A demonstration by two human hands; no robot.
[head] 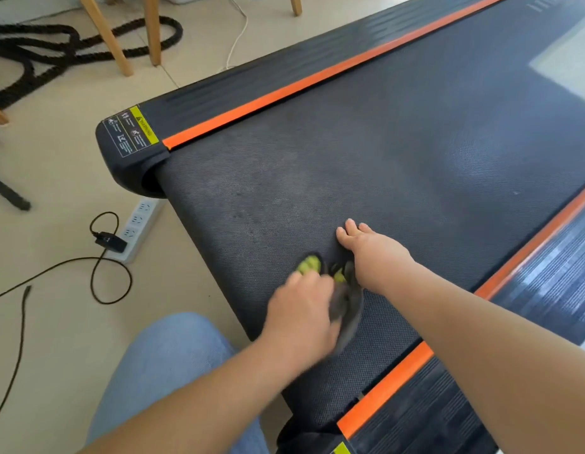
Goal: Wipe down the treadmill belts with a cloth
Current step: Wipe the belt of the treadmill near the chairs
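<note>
Wiping looks barely started: left hand (301, 311) grips the cloth (349, 304), right hand (374, 253) fingers flat together, belt (399, 152) dusty at centre.

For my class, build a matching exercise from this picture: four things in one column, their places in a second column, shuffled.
1 cloth
2 power strip
3 rope
4 right hand

A coiled on the floor by chair legs
B flat on the belt
C held by the left hand
D on the floor beside the treadmill

Pairs: 1-C, 2-D, 3-A, 4-B
</note>
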